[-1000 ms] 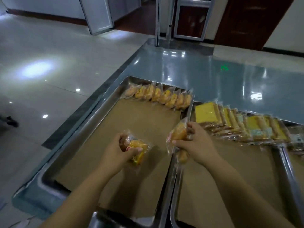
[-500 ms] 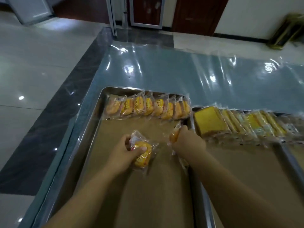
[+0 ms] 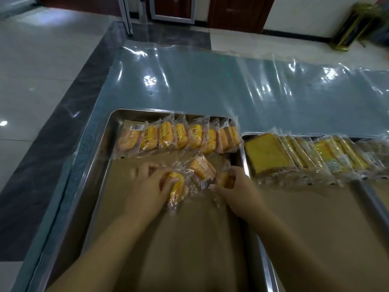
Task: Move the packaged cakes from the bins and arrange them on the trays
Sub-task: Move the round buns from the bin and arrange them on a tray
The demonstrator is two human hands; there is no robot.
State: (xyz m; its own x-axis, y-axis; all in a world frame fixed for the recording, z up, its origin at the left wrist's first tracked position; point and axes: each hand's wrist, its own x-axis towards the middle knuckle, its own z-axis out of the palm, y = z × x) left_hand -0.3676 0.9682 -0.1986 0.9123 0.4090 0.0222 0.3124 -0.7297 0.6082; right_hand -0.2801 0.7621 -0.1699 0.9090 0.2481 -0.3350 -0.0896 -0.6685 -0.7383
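Two steel trays lined with brown paper lie side by side. In the left tray point(image 3: 99, 157) a row of wrapped yellow cakes point(image 3: 179, 137) leans along the far edge. My left hand point(image 3: 147, 186) grips a wrapped cake point(image 3: 176, 186) low over the paper. My right hand point(image 3: 237, 190) pinches another wrapped cake point(image 3: 226, 180) near the tray's right wall. A third wrapped cake point(image 3: 203, 167) lies loose on the paper between the hands. The right tray point(image 3: 366, 186) holds a row of wrapped square cake slices point(image 3: 305, 157).
The trays rest on a table under a shiny plastic sheet point(image 3: 231, 85). A grey tiled floor point(image 3: 42, 81) runs along the left. Doors and a gold stand point(image 3: 353, 26) are at the back. No bins are in view.
Both hands moved forward and down toward the row in the left tray, each still holding a cake. A third cake now lies on the paper between them. The camera tilted right.
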